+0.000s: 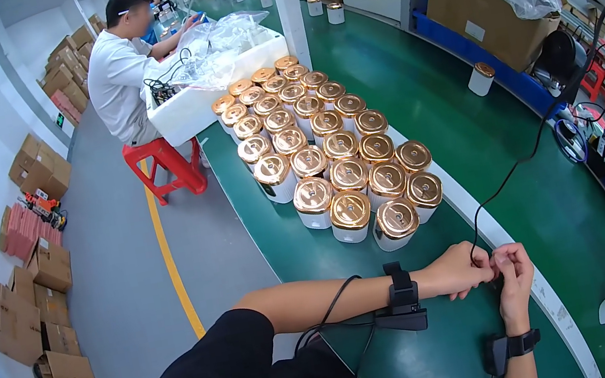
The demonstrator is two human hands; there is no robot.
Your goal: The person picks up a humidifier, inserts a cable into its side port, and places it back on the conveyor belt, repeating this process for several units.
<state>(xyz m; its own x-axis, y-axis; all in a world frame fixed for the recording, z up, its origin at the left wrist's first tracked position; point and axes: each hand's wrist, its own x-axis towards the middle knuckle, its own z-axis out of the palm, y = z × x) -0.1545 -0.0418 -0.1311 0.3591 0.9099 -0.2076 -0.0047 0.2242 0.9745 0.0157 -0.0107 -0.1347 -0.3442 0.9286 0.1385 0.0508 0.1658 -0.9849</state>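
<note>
My left hand (456, 272) is closed at the near right of the green bench, its fingers pinched where a thin black cable (510, 172) comes down to them. Right beside it, my right hand (514, 277) is also closed, thumb and fingertips pressed together. The two sets of fingertips nearly meet; what small dark thing lies between them is too hidden to name. Just beyond my hands stand rows of white jars with shiny copper-gold lids (395, 219), upright and close together on the bench (424, 329).
A white rail (476, 211) separates the bench from a green conveyor (438, 132) bearing scattered jars. A white foam box (177, 118) with cables and plastic bags stands at the far end. A person (124, 74) sits there on a red stool (169, 168). Cartons (9, 314) line the left wall.
</note>
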